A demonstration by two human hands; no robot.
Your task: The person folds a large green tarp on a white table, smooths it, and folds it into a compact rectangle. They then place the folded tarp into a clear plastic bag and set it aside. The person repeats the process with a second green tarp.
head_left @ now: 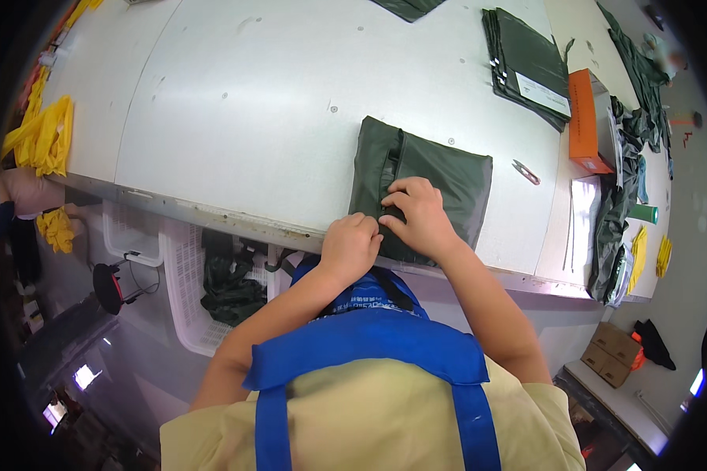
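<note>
A dark green folded fabric pouch (456, 180) lies on the white worktable near its front edge. A dark slit that looks like a zip runs down its left part. My left hand (352, 247) is closed at the pouch's lower left corner, its fingertips pinching the fabric by the slit's near end. Just right of it, my right hand (420, 216) has its fingers bent and pressed together on the slit. Whatever small part sits between the fingertips is hidden. To the right of the pouch lies a pair of small thread snips (526, 172).
A stack of dark green folded pouches (530, 59) with a white label lies at the far right, beside an orange box (587, 122). Yellow cloth (47, 137) hangs at the left edge. Below the table's front edge stands a white basket (182, 290) with dark fabric.
</note>
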